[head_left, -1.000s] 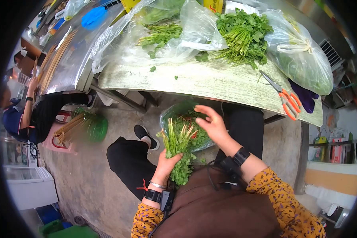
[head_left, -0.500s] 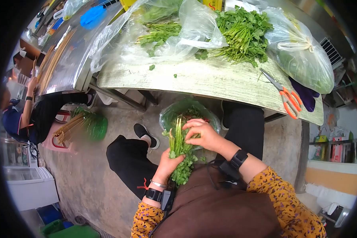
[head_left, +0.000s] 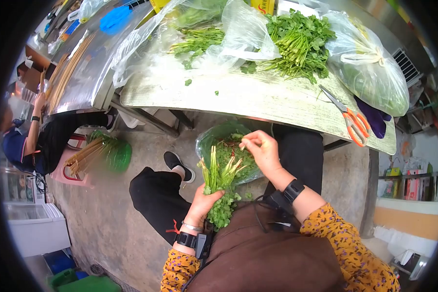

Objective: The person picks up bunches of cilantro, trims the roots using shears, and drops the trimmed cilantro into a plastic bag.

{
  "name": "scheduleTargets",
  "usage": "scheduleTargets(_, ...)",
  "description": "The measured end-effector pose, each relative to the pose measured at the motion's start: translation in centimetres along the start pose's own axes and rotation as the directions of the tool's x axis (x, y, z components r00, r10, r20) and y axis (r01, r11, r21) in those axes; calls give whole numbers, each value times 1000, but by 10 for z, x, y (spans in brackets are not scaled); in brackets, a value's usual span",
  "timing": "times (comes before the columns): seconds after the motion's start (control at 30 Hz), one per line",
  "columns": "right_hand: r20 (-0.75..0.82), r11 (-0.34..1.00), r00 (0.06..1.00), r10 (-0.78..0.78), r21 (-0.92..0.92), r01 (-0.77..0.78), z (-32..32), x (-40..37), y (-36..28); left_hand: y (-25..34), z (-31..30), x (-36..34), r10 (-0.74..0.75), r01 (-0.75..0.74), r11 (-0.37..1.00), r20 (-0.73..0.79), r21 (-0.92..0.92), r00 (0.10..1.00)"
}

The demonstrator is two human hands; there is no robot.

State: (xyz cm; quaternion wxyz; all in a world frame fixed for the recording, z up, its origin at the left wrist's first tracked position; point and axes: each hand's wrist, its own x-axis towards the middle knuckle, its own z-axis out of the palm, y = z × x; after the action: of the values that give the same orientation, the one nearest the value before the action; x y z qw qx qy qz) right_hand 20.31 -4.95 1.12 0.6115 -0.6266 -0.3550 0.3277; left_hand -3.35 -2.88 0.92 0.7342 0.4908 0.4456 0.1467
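My left hand [head_left: 203, 202] is wrapped round a bunch of cilantro [head_left: 220, 181], its pale stem ends pointing up and its leaves hanging down by my apron. To the right and above the bunch, apart from it, my right hand [head_left: 262, 151] is pinched at the fingertips; what it holds, if anything, is too small to name. Below both hands an open plastic bag [head_left: 204, 141] holds green scraps with some red bits.
On the table [head_left: 180, 92] lie a cilantro pile [head_left: 299, 44], clear plastic with more stems, orange-handled scissors [head_left: 348, 114] and a tied bag [head_left: 370, 68]. At the left, a person [head_left: 22, 146] sits near a pink stool [head_left: 68, 170] with sticks.
My right hand has moved up and right, away from the bunch, and its fingers have come together. The bunch's stems are spread wider, and more of the bag's contents shows.
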Motion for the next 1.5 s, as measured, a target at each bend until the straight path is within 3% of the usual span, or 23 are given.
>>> scheduleTargets(0.03,-35,996,996,86,37,-85,-2,2,-1,-1,-1,1,16,-16,1000,-16,11,1000)
scheduleTargets(0.13,67,944,995,-78,-315,95,-1,5,32,-5,-2,2,34,-33,998,-28,50,999)
scheduleTargets(0.23,267,978,942,204,-94,-186,3,3,36,-8,-3,2,63,-60,993,-26,103,998)
scheduleTargets(0.27,268,978,941,205,-93,-187,3,0,32,-8,-3,1,88,-84,988,-26,129,996)
scheduleTargets(0.33,402,951,906,128,-309,3,4,-7,29,-15,-4,3,136,-132,975,-11,178,991)
scheduleTargets(0.37,401,951,907,130,-309,0,5,-9,29,-18,-5,4,182,-180,958,11,226,983)
scheduleTargets(0.43,502,957,821,273,-227,-180,7,-10,31,-12,-2,3,189,-188,941,23,281,982)
scheduleTargets(0.5,483,967,844,234,-203,-152,7,-10,30,-8,0,2,214,-212,901,38,379,976)
scheduleTargets(0.57,304,890,842,447,-54,-453,6,-7,27,-15,-3,5,206,-205,919,32,337,978)
scheduleTargets(0.6,248,884,858,450,16,-468,4,-5,24,-11,-2,5,198,-197,935,28,296,980)
scheduleTargets(0.63,159,904,902,401,91,-418,4,-4,12,-8,0,4,198,-197,935,26,296,980)
scheduleTargets(0.7,53,934,945,323,140,-327,0,1,24,2,4,2,109,-109,994,-81,-5,991)
scheduleTargets(0.73,61,936,947,316,145,-322,-1,0,31,5,3,2,98,-104,993,-99,-59,990)
scheduleTargets(0.77,0,990,997,82,-113,-81,0,-4,39,8,2,1,105,-111,992,-109,-53,989)
scheduleTargets(0.8,-1,917,986,-167,-369,155,3,-6,42,10,2,0,56,-69,992,-130,-101,990)
scheduleTargets(0.83,3,918,985,-171,-363,160,7,-7,23,12,2,0,5,-28,988,-146,-151,989)
scheduleTargets(0.9,102,954,980,-168,-233,188,6,-15,-21,13,5,0,9,-34,986,-148,-165,989)
scheduleTargets(0.97,238,818,891,-386,-357,450,7,-18,-35,13,10,1,40,-59,989,-140,-138,989)
scheduleTargets(1.03,346,756,844,-409,-388,526,9,-20,-34,11,13,3,51,-66,990,-117,-126,992)
scheduleTargets(1.23,446,694,814,-371,-449,562,6,-21,-29,7,14,6,57,-62,996,-74,-62,996)
scheduleTargets(1.33,441,697,813,-379,-442,565,5,-20,-23,8,16,7,72,-73,997,-56,-22,996)
scheduleTargets(1.5,354,770,862,-363,-407,491,9,-21,-24,11,15,7,14,-24,990,-70,-138,997)
